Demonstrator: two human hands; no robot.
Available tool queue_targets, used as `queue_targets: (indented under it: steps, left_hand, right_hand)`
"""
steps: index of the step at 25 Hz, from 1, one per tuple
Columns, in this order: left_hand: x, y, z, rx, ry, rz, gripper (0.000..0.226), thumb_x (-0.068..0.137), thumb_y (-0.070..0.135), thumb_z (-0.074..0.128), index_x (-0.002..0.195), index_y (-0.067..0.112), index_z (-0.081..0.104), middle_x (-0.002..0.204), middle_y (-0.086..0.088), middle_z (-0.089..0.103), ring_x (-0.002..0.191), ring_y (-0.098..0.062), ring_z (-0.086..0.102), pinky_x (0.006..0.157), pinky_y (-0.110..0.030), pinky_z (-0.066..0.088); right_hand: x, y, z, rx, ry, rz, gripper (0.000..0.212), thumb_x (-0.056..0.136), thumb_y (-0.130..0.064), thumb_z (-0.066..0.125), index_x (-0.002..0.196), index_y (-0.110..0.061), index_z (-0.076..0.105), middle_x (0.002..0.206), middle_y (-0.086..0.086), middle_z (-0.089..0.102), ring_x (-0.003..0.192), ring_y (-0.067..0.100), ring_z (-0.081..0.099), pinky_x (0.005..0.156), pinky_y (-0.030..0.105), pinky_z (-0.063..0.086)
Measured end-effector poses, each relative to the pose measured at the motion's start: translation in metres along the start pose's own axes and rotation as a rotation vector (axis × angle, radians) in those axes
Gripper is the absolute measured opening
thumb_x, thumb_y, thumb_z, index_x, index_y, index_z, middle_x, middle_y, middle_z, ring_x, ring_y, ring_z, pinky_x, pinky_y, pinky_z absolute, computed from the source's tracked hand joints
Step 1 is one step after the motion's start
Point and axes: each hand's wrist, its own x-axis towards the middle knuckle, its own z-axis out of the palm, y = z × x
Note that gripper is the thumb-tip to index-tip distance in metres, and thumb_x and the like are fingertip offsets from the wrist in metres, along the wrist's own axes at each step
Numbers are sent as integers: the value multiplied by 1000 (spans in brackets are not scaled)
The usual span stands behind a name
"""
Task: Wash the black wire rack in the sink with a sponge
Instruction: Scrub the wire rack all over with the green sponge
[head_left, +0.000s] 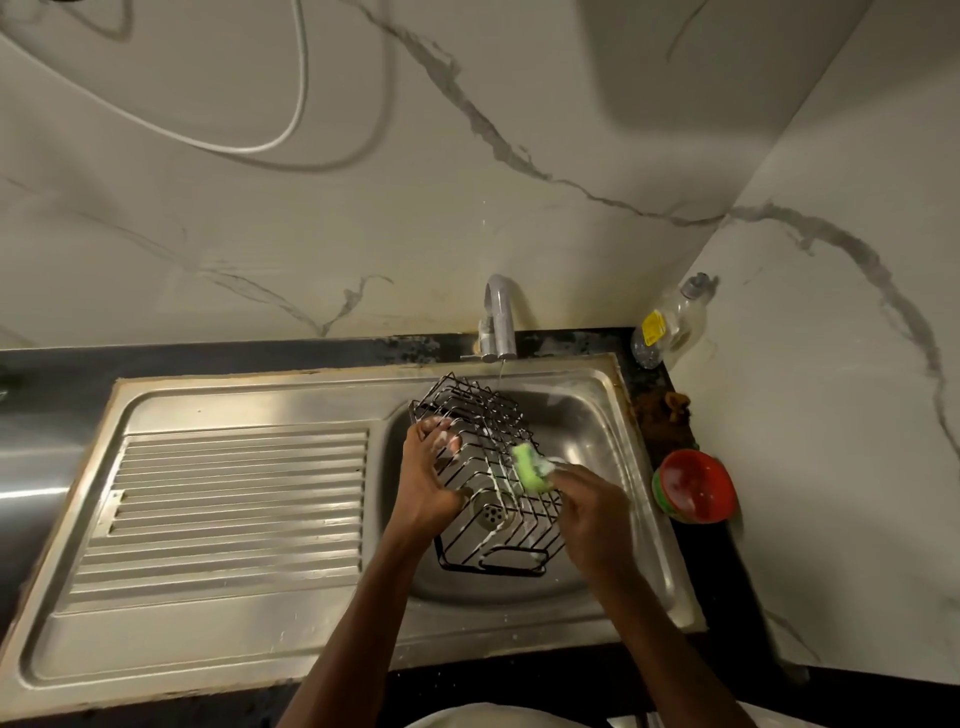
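Over the sink, hands grip rack and sponge.

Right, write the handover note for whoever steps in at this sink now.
Left hand grips the black wire rack, holding it tilted over the sink basin.
Right hand holds the green sponge against the rack's wires.
Tap runs a thin stream behind the rack.
Done: suds on several wires and on the left fingers.
Left: scrub remaining wires, then rinse.
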Motion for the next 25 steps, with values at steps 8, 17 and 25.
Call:
queue_targets:
  steps: [8, 17, 25]
  left_hand:
    - [5, 9, 8, 233, -90, 146, 79, 62, 28, 77, 138, 24, 56, 141, -7, 40, 133, -22, 46, 108, -48, 51]
    - [3, -1, 1, 164, -37, 66, 91, 59, 3, 76, 138, 33, 42, 137, -6, 52, 127, -2, 55, 110, -43, 51]
    - [8, 2, 6, 263, -131, 180, 81, 61, 27, 77, 138, 27, 54, 142, -5, 41, 137, -11, 41, 115, -41, 45]
  right_hand:
    - [17, -61, 19, 173, 42, 121, 34, 83, 12, 66, 111, -5, 75, 108, 6, 77, 93, 8, 72, 82, 21, 60]
    - [18, 31, 18, -11, -45, 299, 25, 81, 7, 72, 97, -11, 80, 85, 5, 79, 74, 19, 75, 62, 31, 59]
    - [21, -45, 25, 184, 35, 12, 27, 84, 12, 64, 102, -3, 78, 100, 5, 78, 89, 8, 72, 79, 11, 55]
